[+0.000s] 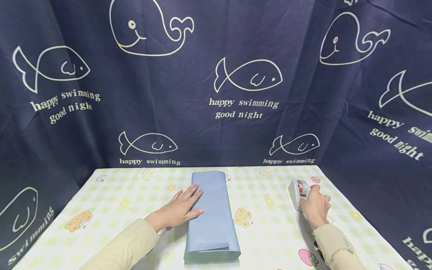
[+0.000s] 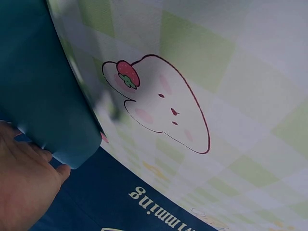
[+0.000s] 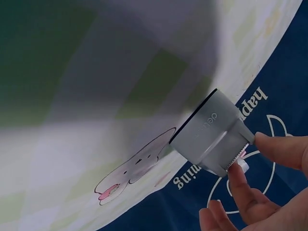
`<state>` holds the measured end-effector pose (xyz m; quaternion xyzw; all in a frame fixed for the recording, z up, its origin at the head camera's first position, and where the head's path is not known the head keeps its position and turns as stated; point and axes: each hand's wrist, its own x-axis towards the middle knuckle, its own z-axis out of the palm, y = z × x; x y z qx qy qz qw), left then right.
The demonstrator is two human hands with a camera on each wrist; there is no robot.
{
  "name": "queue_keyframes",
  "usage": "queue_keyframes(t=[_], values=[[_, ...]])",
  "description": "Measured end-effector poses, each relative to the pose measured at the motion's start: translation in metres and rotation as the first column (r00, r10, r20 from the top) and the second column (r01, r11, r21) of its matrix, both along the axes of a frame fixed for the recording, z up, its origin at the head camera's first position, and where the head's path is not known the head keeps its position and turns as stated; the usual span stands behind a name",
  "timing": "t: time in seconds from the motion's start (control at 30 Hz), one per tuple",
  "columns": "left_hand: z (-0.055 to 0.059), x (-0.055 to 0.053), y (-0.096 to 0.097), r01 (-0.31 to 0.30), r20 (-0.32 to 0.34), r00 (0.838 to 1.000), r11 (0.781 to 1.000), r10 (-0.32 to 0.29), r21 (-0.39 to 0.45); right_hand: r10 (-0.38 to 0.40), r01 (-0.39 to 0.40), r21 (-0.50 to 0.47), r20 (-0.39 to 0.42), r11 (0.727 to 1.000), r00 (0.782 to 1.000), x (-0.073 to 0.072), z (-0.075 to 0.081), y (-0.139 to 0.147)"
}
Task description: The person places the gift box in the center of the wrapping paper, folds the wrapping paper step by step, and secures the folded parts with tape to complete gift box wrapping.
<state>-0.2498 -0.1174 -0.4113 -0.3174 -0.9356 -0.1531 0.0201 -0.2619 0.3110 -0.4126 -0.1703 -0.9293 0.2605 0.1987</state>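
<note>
A long, flat package wrapped in blue paper (image 1: 212,217) lies lengthwise in the middle of the table. My left hand (image 1: 183,206) rests on its left side with spread, fairly straight fingers; the left wrist view shows this hand (image 2: 29,173) against the paper's edge. At the right stands a grey tape dispenser (image 1: 296,197) with a reddish core inside. My right hand (image 1: 316,206) is at its near right end. Up close, thumb and index finger of the right hand (image 3: 269,192) pinch the dispenser's (image 3: 207,132) toothed cutter end. Whether they also hold tape I cannot tell.
A checked tablecloth (image 1: 135,191) with cartoon prints covers the table. Dark blue curtains (image 1: 236,135) with white fish and whale drawings hang behind the table and along both sides. The paper's near end shows an overlapping fold (image 1: 212,248).
</note>
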Motion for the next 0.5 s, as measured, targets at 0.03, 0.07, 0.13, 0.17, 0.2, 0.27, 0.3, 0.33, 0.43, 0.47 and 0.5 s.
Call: queue_keyframes(t=[0.03, 0.07, 0.13, 0.17, 0.2, 0.27, 0.3, 0.33, 0.43, 0.47, 0.5], values=[[0.0001, 0.0002, -0.0001, -0.001, 0.001, 1.0, 1.0, 0.001, 0.001, 0.002, -0.002, 0.0, -0.018, 1.0, 1.0, -0.0004, -0.0004, -0.0005], [0.0002, 0.0005, -0.0002, -0.002, 0.003, 1.0, 1.0, 0.002, 0.002, 0.004, -0.004, 0.0, -0.036, 1.0, 0.999, -0.001, -0.0011, -0.0008], [0.0005, 0.0008, -0.0004, -0.003, 0.007, 1.0, 1.0, 0.003, 0.003, 0.005, -0.005, -0.005, -0.067, 1.0, 0.998, -0.0021, -0.0024, -0.0012], [0.0006, 0.0009, -0.0004, -0.003, 0.008, 1.0, 1.0, 0.003, 0.003, 0.004, -0.004, -0.008, -0.08, 1.0, 0.997, -0.0028, -0.003, -0.0013], [0.0006, 0.0009, -0.0005, -0.004, 0.011, 1.0, 1.0, 0.004, 0.003, 0.002, -0.003, -0.013, -0.089, 1.0, 0.996, -0.0037, -0.0036, -0.0013], [0.0008, 0.0008, -0.0006, -0.003, 0.013, 1.0, 1.0, 0.003, 0.004, -0.004, 0.002, -0.024, -0.102, 1.0, 0.995, -0.0053, -0.0047, -0.0013], [0.0011, 0.0009, -0.0006, -0.002, 0.014, 1.0, 1.0, 0.002, 0.005, -0.007, 0.004, -0.027, -0.105, 1.0, 0.994, -0.0059, -0.0049, -0.0014], [0.0012, 0.0008, -0.0006, -0.001, 0.013, 1.0, 1.0, 0.001, 0.005, -0.007, 0.004, -0.026, -0.105, 1.0, 0.994, -0.0064, -0.0049, -0.0017], [0.0009, 0.0002, -0.0007, 0.003, 0.008, 1.0, 1.0, -0.003, 0.006, -0.006, 0.003, -0.022, -0.109, 1.0, 0.994, -0.0076, -0.0053, -0.0025], [0.0009, 0.0002, -0.0008, 0.004, 0.006, 1.0, 1.0, -0.004, 0.006, -0.006, 0.004, -0.022, -0.107, 1.0, 0.994, -0.0079, -0.0054, -0.003], [0.0007, 0.0001, -0.0007, 0.004, 0.005, 1.0, 1.0, -0.004, 0.007, -0.007, 0.005, -0.021, -0.104, 1.0, 0.995, -0.008, -0.0052, -0.0034]])
